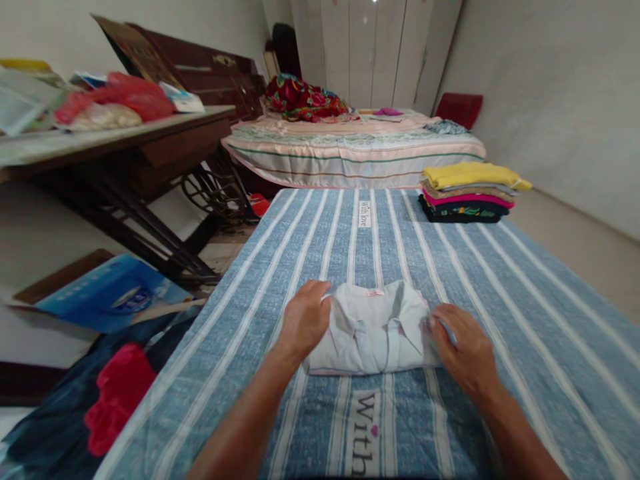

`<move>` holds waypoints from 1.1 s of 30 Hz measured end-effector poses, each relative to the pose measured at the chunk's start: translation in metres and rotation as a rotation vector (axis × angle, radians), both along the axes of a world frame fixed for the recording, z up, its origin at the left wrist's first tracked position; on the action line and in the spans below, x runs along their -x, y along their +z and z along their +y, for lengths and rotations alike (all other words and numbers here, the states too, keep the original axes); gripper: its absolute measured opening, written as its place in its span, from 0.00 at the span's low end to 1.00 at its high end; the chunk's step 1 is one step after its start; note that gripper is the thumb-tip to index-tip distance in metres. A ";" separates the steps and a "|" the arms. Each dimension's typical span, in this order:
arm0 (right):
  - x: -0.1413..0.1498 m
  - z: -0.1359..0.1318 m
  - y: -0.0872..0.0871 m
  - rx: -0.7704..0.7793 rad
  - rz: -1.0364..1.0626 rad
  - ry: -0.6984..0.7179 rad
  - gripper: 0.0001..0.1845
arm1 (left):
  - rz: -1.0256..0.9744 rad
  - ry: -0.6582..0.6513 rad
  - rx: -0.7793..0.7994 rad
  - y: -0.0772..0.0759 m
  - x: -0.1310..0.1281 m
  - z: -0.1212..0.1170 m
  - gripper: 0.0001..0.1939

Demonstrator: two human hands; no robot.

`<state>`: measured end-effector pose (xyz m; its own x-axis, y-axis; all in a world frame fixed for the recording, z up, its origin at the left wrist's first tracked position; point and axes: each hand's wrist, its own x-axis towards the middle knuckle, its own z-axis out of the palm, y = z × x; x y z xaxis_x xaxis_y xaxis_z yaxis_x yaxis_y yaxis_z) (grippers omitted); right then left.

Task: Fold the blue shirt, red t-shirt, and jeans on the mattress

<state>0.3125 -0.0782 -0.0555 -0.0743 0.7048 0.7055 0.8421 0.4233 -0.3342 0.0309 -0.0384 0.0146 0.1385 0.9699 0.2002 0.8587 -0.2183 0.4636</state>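
Observation:
A white collared shirt (373, 340) lies folded into a compact rectangle on the striped bedspread, its collar at the far side and its front placket facing up. My left hand (306, 317) is at the shirt's left edge, fingers curved and thumb apart from them, touching the fabric near the shoulder. On the opposite side, my right hand (465, 347) pinches the right edge between thumb and fingers; its fingertips are slightly blurred. The undersides of both hands are hidden.
The blue-and-white striped bedspread (320, 253) spreads under the shirt. A stack of folded clothes (467, 193), yellow on top, sits at the far right. Beyond is another bed (350, 157). A sewing-machine table (190, 127) stands left, above a blue box (125, 293) and red cloth (120, 393).

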 end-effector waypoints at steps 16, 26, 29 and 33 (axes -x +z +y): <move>0.059 -0.034 -0.006 0.106 -0.066 0.128 0.23 | 0.021 0.113 0.176 -0.022 0.028 0.023 0.09; 0.065 -0.033 -0.011 0.072 -0.018 0.093 0.24 | 0.303 0.159 0.077 -0.025 0.023 0.019 0.08; 0.060 -0.032 -0.007 0.042 0.027 0.089 0.23 | 0.188 0.245 0.150 -0.024 0.030 0.018 0.10; 0.040 -0.027 0.000 0.068 0.156 -0.024 0.17 | -0.091 0.319 0.414 -0.015 0.041 0.010 0.14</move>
